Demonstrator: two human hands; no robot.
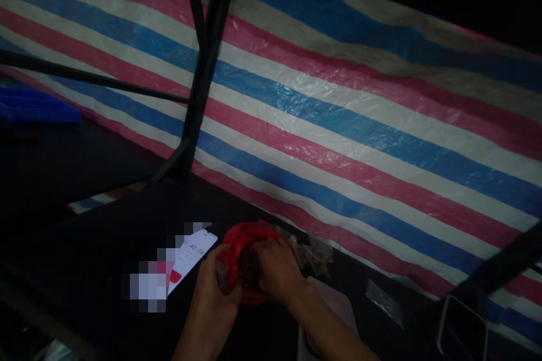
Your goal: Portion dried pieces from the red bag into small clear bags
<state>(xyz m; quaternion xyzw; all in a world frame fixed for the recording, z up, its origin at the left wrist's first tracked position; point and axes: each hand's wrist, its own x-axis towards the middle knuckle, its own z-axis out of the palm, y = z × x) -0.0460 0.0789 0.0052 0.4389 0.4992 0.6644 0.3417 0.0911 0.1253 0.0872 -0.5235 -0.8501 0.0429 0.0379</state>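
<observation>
A red plastic bag [254, 230] sits with its mouth open on the dark table, small dark brownish contents showing inside. My left hand [218, 282] is closed on the bag's left rim, thumb toward the near side. Into the mouth reaches my right hand [277, 268], its fingers bent together and the tips hidden among the contents; what they hold, if anything, I cannot make out. Left of the bag lies a lit phone [192, 254] showing a timer, partly pixelated. Small clear plastic bags [315, 254] with something brownish in them lie just behind my right hand.
A pale flat container [334, 304] lies partly under my right forearm. Farther right are a clear packet [384, 302] and a dark device with a light rim [462, 330]. Black frame bars [203, 79] stand before a striped plastic sheet [339, 141]. A blue tray [38, 106] is at left.
</observation>
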